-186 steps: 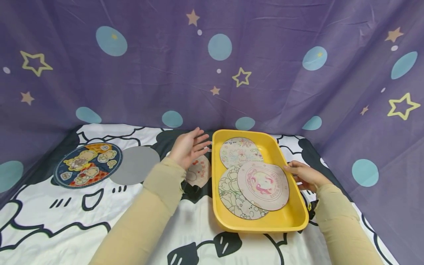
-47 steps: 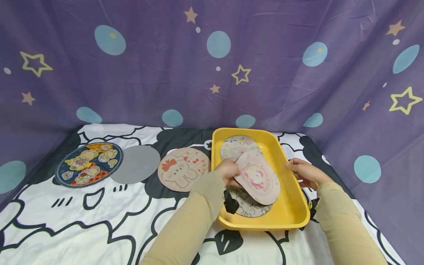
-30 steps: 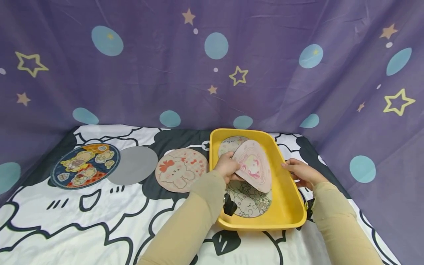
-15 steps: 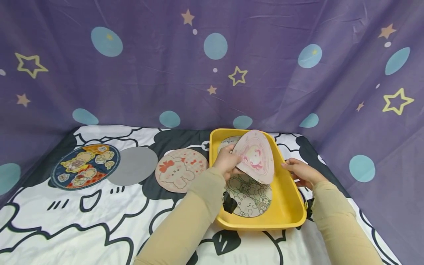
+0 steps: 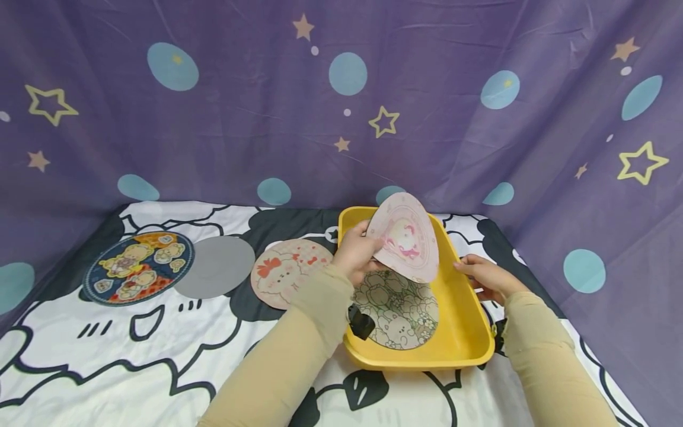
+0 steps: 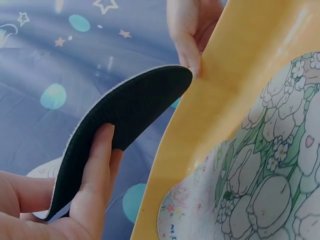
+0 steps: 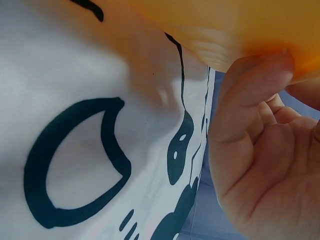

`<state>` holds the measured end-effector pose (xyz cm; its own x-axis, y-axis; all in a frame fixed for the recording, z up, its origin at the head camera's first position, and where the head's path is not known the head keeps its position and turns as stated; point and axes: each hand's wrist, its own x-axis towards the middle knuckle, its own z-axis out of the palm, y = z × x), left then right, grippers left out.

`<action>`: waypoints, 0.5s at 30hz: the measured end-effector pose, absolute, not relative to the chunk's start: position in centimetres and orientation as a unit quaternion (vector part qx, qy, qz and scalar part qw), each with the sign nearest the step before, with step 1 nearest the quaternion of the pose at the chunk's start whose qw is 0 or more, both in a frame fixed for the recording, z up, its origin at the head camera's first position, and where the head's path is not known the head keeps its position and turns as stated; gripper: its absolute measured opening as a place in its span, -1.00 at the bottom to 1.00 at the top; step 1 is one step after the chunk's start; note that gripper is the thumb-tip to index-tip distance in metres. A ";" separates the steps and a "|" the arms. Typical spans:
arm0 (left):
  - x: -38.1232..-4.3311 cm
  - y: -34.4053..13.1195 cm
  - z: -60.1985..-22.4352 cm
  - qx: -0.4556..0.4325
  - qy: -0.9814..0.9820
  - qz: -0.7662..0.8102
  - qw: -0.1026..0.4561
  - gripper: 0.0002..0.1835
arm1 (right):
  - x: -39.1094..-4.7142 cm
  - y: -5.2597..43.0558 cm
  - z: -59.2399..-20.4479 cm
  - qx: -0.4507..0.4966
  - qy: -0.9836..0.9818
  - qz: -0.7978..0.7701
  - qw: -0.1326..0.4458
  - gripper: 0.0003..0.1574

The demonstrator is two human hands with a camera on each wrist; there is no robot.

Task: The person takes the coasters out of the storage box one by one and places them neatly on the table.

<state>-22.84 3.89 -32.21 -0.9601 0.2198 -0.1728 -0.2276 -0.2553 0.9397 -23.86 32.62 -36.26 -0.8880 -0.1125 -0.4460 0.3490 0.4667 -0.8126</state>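
Bearings from the middle of the yellow tray (image 5: 461,332), 12 o'clock being away from the person. Far left, between 9 and 10 o'clock: navy-and-orange round mat (image 5: 139,268) printed with bears, lying flat on the black-and-white cloth (image 5: 160,373). At its 3 o'clock side, a plain grey round mat (image 5: 216,268). Next rightward, a pink rabbit mat (image 5: 283,270), its 4 o'clock edge covered by the beige left sleeve (image 5: 299,338). Left hand (image 5: 354,252): grasping the pale pink mat (image 5: 404,237) by its 8–9 o'clock edge, thumb on the printed face, fingers against the dark underside (left wrist view). This mat is raised, tilted and bowed, above the 12 o'clock half of the tray; its far edge shows beyond the rim. Inside the tray, toward 7 o'clock, lies a green-and-white rabbit mat (image 5: 400,314); the left wrist view also shows part of a pale floral mat (image 6: 182,205) adjoining it, which of the two is uppermost unclear. Far right, right hand (image 5: 491,277): gripping the tray's 2–3 o'clock rim, some fingers bent beneath it. Purple curtain (image 5: 256,118) behind, at 12 o'clock.
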 end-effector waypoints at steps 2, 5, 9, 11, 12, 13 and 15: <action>-22.9 3.5 -32.1 -0.008 0.590 0.795 0.141 -0.52 | -23.9 32.6 -36.3 0.071 0.826 -0.512 0.226 -0.71; -23.0 3.0 -32.1 -0.014 0.586 0.798 0.141 -0.51 | -23.9 32.7 -36.4 0.071 0.826 -0.512 0.226 -0.70; -23.0 2.0 -32.0 -0.017 0.595 0.791 0.140 -0.49 | -23.9 32.8 -36.4 0.070 0.822 -0.518 0.227 -0.71; -23.0 1.4 -31.9 -0.021 0.603 0.786 0.139 -0.48 | -23.9 32.9 -36.3 0.068 0.820 -0.521 0.228 -0.72; -22.9 1.1 -31.9 -0.023 0.605 0.784 0.138 -0.48 | -23.9 32.9 -36.4 0.067 0.819 -0.523 0.229 -0.73; -22.9 0.7 -31.8 -0.027 0.607 0.782 0.139 -0.48 | -23.9 33.0 -36.4 0.066 0.818 -0.523 0.230 -0.73; -22.8 0.2 -31.6 -0.033 0.605 0.783 0.140 -0.49 | -23.9 33.0 -36.4 0.065 0.817 -0.524 0.232 -0.73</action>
<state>-22.84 0.23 -31.64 -0.9588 0.1793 -0.2205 -0.2586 -0.2288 0.9385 -23.92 33.00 -36.40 -0.8844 -0.1372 -0.4462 0.3482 0.4426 -0.8264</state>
